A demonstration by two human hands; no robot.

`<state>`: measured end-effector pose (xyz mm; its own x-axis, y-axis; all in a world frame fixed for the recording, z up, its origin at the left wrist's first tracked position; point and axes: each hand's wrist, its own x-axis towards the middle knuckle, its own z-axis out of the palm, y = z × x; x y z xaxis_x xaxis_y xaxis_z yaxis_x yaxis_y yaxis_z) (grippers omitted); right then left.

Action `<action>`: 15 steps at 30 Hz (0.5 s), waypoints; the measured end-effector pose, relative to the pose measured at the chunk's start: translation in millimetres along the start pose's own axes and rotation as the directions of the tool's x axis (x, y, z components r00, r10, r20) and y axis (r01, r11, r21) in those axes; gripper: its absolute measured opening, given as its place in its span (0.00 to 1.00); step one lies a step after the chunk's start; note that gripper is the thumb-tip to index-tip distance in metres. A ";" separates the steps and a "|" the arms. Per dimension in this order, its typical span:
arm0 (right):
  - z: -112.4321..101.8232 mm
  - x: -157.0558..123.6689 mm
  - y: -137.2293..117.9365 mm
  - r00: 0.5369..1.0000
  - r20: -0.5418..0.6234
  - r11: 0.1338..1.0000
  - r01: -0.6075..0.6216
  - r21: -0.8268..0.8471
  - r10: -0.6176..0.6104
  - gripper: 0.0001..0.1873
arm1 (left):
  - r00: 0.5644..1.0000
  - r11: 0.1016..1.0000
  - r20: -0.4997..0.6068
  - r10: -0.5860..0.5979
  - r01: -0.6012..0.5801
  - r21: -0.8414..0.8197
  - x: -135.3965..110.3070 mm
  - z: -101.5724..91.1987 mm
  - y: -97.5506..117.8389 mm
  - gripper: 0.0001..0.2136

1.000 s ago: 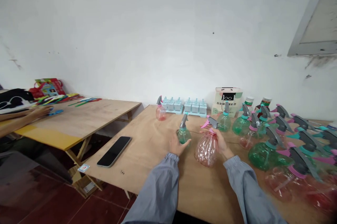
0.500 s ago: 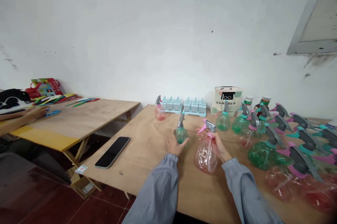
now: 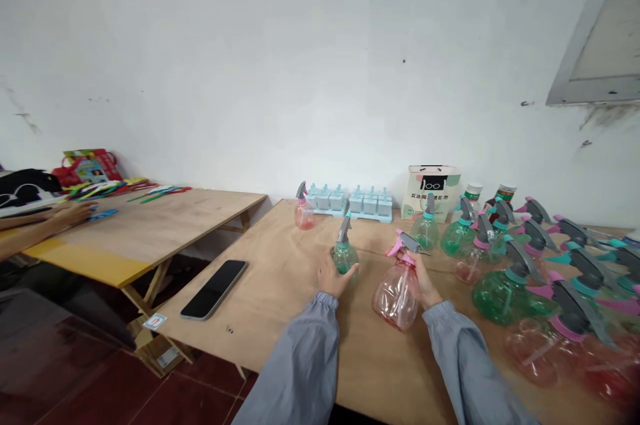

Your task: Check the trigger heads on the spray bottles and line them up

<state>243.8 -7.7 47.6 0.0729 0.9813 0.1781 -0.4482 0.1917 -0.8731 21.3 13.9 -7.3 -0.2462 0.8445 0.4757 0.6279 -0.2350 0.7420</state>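
Note:
My left hand [image 3: 333, 274] is wrapped round the body of a small green spray bottle [image 3: 345, 253] with a grey and teal head, upright on the wooden table [image 3: 280, 292]. In my right hand [image 3: 421, 278] is a clear pink spray bottle [image 3: 395, 295], gripped near its neck and tilted with its head leaning right. Its pink nozzle and trigger point to the left, toward the green bottle. Part of my right hand's fingers is hidden behind this bottle. Another pink spray bottle [image 3: 303, 212] stands farther back, beside the light-blue ice-pop moulds [image 3: 370, 205].
Many green and pink spray bottles [image 3: 505, 292] crowd the right side. A paper bag [image 3: 431, 192] and capped bottles [image 3: 473, 195] stand at the wall. A phone [image 3: 215, 288] lies at the left edge. Another person's hand [image 3: 70, 213] rests at the neighbouring table [image 3: 190, 218].
The pink spray bottle in my right hand has shifted slightly right and tilted further, and fewer of that hand's fingers show. My left hand stays on the green bottle.

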 end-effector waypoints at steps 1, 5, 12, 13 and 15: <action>0.8 -1.2 -2.5 0.999 0.032 1.000 -0.005 0.007 0.005 0.21 | 1.000 1.000 -0.007 0.000 0.000 -0.001 -0.3 -0.1 0.4 0.37; 5.8 -5.6 -8.0 0.994 0.105 1.000 -0.019 0.017 0.017 0.23 | 1.000 1.000 -0.004 0.020 -0.020 -0.001 -0.8 -0.9 0.4 0.37; 8.7 -7.5 -1.1 1.000 0.005 0.996 0.022 -0.084 -0.022 0.20 | 1.000 1.000 0.012 0.027 -0.027 0.013 -1.3 -0.4 -2.9 0.37; 9.0 -8.2 -1.7 1.000 0.014 0.996 0.024 -0.084 -0.023 0.20 | 1.000 1.000 0.017 0.022 -0.023 0.018 -1.5 -0.2 -2.9 0.37; 9.9 -10.4 -4.7 0.998 0.064 0.997 0.012 -0.073 -0.007 0.21 | 1.000 1.000 0.026 0.015 -0.015 0.020 -1.6 0.0 -2.7 0.37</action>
<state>236.3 -18.9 54.3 0.0188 0.9769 0.2130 -0.3812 0.2039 -0.9017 20.0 13.2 -10.1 -0.2178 0.8531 0.4741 0.6465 -0.2378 0.7249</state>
